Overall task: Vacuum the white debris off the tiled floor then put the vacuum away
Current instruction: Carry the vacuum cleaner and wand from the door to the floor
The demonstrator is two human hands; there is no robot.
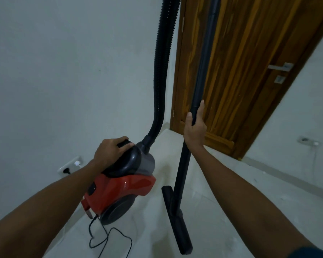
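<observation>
The red-and-black canister vacuum (119, 185) sits tilted over the pale tiled floor (222, 211), its ribbed black hose (161, 71) rising upward. The black wand (203, 71) stands nearly upright, its flat floor nozzle (175, 218) angled beside the canister, black cord (104, 239) looped below.

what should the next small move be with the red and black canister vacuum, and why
Probably set the red and black canister vacuum down by the wall. The left hand grips its top handle, the right hand holds the black wand upright, floor nozzle hanging, and the black cord trails loose.
</observation>
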